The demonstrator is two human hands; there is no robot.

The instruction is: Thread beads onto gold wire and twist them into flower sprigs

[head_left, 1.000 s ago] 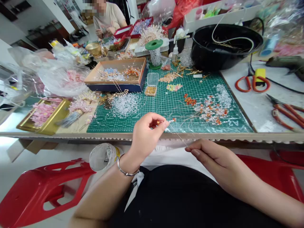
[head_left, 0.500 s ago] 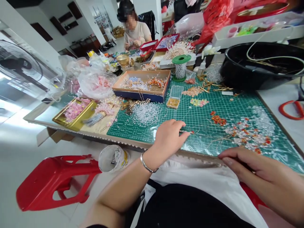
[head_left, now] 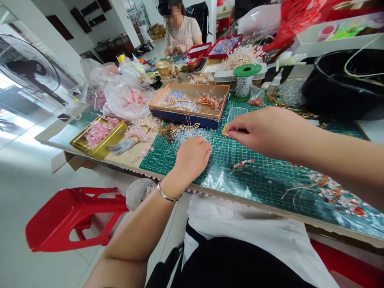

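My left hand [head_left: 193, 158] rests on the green cutting mat [head_left: 219, 178] at the near side of a pile of clear beads [head_left: 192, 135]. Its fingers are curled in, hiding whatever may be inside. My right hand [head_left: 264, 129] reaches across the mat, thumb and fingertips pinched at the small plastic box of gold beads [head_left: 225, 130]. Whether a bead is between those fingertips is too small to see. A short beaded sprig [head_left: 243, 163] with orange and clear beads lies loose on the mat between and below both hands.
Behind the hands stands an open box [head_left: 183, 114] of beaded ornaments, with a green spool [head_left: 244, 80] beside it. A gold tin [head_left: 99, 138] of pink flowers sits left. Orange and clear beaded sprigs [head_left: 336, 192] lie right. A co-worker [head_left: 183, 34] sits across.
My left hand has let go of the beaded sprig and moved left to the clear beads. My right hand has gone from the table's front edge up to the gold bead box.
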